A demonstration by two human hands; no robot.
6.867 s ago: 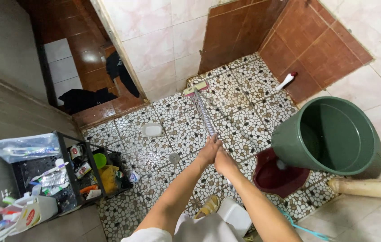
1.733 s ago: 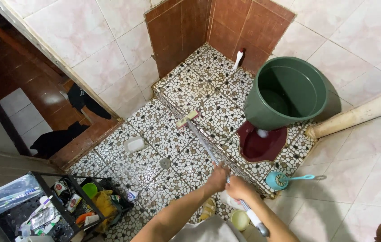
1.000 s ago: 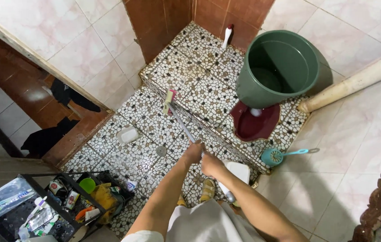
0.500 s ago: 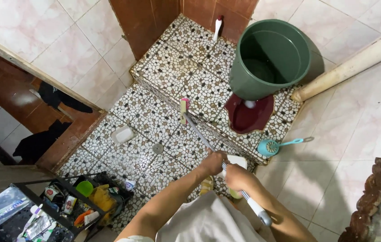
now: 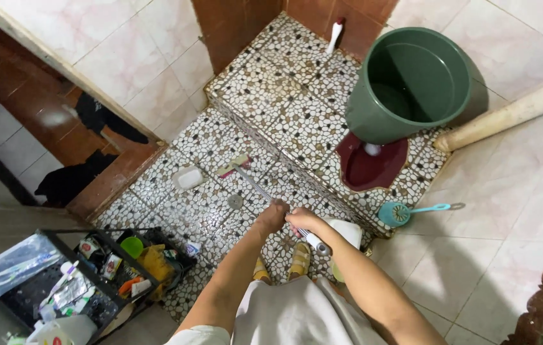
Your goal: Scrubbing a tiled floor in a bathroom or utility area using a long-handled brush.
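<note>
Left hand (image 5: pixel 272 214): grip wrapped round the metal shaft of the floor brush (image 5: pixel 265 195), just ahead of the other hand, steering it.
Right hand (image 5: pixel 303 222): grip closed round the shaft near its grey end, likely for push.
Brush head (image 5: pixel 234 165): centre-left of frame, flat on the pebble floor (image 5: pixel 284 121), beside the white soap dish (image 5: pixel 188 178).
Green bucket (image 5: pixel 412 83): upper right, on the raised step above the maroon squat pan (image 5: pixel 367 169).
Teal toilet brush (image 5: pixel 405 212): right of centre, lying on the tiles.

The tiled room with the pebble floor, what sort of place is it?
Most likely a home bathroom. A dark red squat toilet is set into the raised pebble step, a green bucket stands beside it, and a turquoise toilet brush lies nearby.
</note>
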